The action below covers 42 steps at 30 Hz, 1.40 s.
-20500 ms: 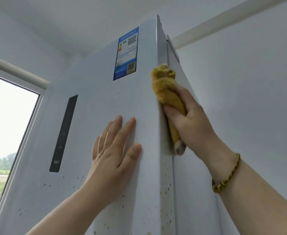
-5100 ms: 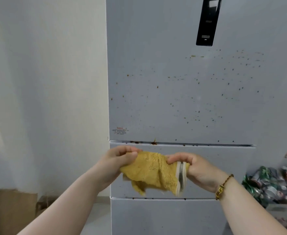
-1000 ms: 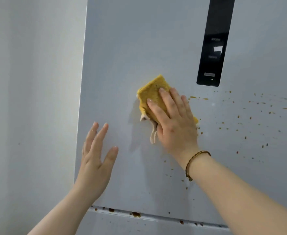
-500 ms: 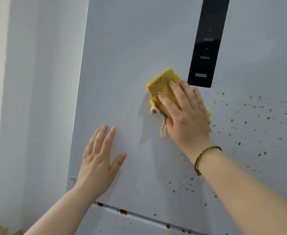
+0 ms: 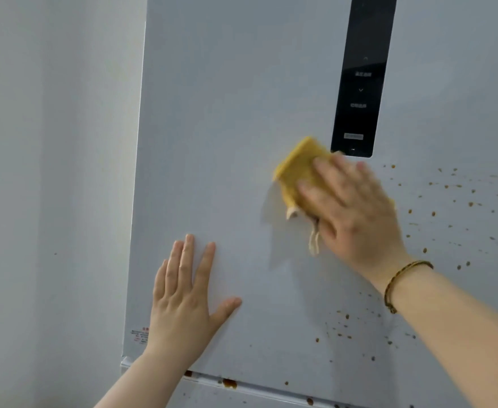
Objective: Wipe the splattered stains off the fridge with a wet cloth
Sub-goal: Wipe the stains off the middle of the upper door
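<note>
The white fridge [image 5: 242, 113] fills the view, brown stains [image 5: 448, 201] speckling it toward 3 o'clock; the left hand [image 5: 183, 301] lies spread flat at 7 o'clock, while the right hand [image 5: 356, 213], fingers spread, presses the yellow cloth [image 5: 298, 169] just below the black panel [image 5: 359, 83]

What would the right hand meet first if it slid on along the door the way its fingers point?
Likely the black glossy control panel: the right hand, pressing the yellow cloth, points up-left, just below the panel's bottom edge.
</note>
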{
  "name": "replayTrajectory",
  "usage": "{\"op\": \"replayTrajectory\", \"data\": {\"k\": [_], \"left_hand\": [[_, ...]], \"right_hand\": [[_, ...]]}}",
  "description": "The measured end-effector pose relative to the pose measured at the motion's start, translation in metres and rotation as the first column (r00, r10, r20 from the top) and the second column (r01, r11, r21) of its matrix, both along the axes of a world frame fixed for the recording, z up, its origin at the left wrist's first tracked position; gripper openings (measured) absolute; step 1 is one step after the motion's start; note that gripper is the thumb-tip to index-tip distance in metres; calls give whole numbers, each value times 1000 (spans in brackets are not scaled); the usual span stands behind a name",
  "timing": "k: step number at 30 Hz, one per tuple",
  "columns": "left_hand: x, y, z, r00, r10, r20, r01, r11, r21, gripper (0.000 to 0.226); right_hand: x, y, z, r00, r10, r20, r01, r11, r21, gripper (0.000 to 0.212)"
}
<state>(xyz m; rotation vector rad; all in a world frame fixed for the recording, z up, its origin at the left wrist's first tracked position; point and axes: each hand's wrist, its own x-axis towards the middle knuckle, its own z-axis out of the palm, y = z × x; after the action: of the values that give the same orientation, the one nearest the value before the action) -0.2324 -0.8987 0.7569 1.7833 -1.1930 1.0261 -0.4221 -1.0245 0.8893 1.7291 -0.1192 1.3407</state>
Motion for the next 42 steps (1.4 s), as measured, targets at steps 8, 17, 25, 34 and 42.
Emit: {"op": "replayTrajectory", "data": {"k": [8, 17, 25, 34, 42], "left_hand": [[1, 1, 2, 1000, -27, -10, 27, 1000, -4, 76], [-9, 7, 7, 993, -39, -111, 52, 992, 112, 80], [-17, 6, 8, 991, -16, -134, 24, 998, 65, 82], [-76, 1, 27, 941, -146, -306, 154, 988, 1, 68], [-105, -21, 33, 950, -37, -311, 67, 994, 86, 107]], "right_hand": [[9, 11, -82, 993, -52, 108, 38, 992, 122, 36], [-38, -10, -90, 889, -178, -421, 92, 972, -215, 31], [-5, 3, -85, 989, -2, 150, -20, 989, 145, 34], [-65, -32, 28, 995, -29, -91, 23, 997, -73, 28], [-68, -35, -25, 997, 42, -66, -42, 999, 1, 33]]}}
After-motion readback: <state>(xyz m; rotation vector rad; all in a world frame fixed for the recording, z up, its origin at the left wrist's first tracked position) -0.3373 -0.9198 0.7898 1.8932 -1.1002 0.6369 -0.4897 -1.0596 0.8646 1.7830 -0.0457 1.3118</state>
